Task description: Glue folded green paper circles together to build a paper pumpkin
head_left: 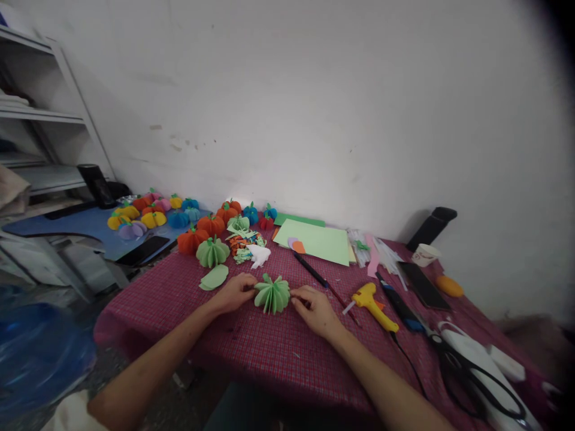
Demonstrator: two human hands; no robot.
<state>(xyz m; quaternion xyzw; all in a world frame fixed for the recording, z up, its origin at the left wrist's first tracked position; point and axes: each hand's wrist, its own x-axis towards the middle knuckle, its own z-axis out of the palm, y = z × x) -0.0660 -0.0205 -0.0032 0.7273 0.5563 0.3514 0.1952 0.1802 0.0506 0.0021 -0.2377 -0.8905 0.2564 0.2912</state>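
Note:
A light green paper pumpkin with fanned folds and a small green stem stands on the checked tablecloth between my hands. My left hand has its fingers closed at the pumpkin's left edge. At the opposite edge, my right hand pinches the folds between thumb and fingers. Green paper cut-outs lie just beyond my left wrist. Behind them sits another green paper pumpkin. To the right of my right hand lies a yellow glue gun.
Orange paper pumpkins stand at the back left, with more colours on the blue table. Paper scraps, green sheets and a black pen lie ahead. On the right are a cutter, scissors and a paper cup.

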